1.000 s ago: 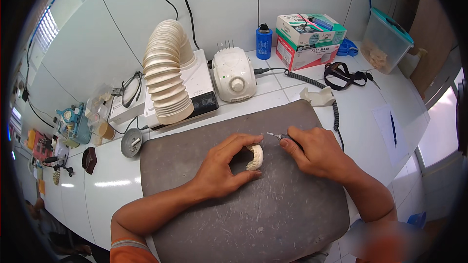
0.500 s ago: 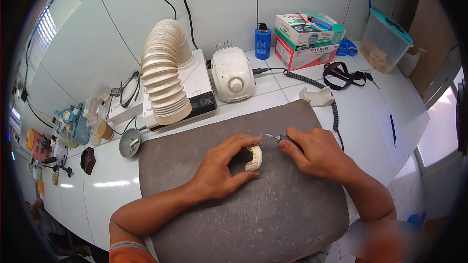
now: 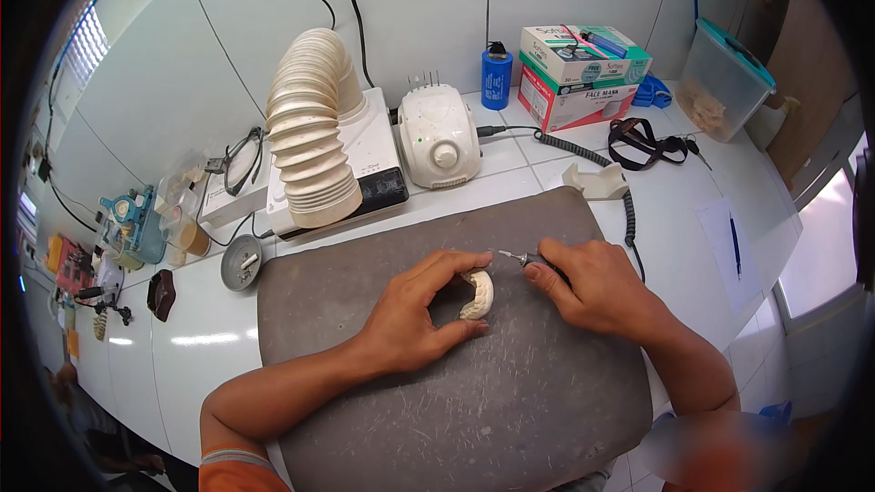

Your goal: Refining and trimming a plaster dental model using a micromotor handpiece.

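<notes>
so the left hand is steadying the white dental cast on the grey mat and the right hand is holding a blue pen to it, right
Not quite. The head view shows the right hand holding a slim metal-tipped handpiece on a coiled cord, not a blue pen. The rest stands: the left hand steadies the white dental cast on the grey mat.

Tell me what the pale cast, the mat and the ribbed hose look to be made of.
Cast: probably plaster or dental stone; chalky, matte cream, no shine.
Mat: looks like rubber or a similar soft sheet; dull dark grey, scuffed with pale scratches and dust.
Hose: likely flexible plastic; cream, with regular accordion ribs and a faint sheen.
</notes>
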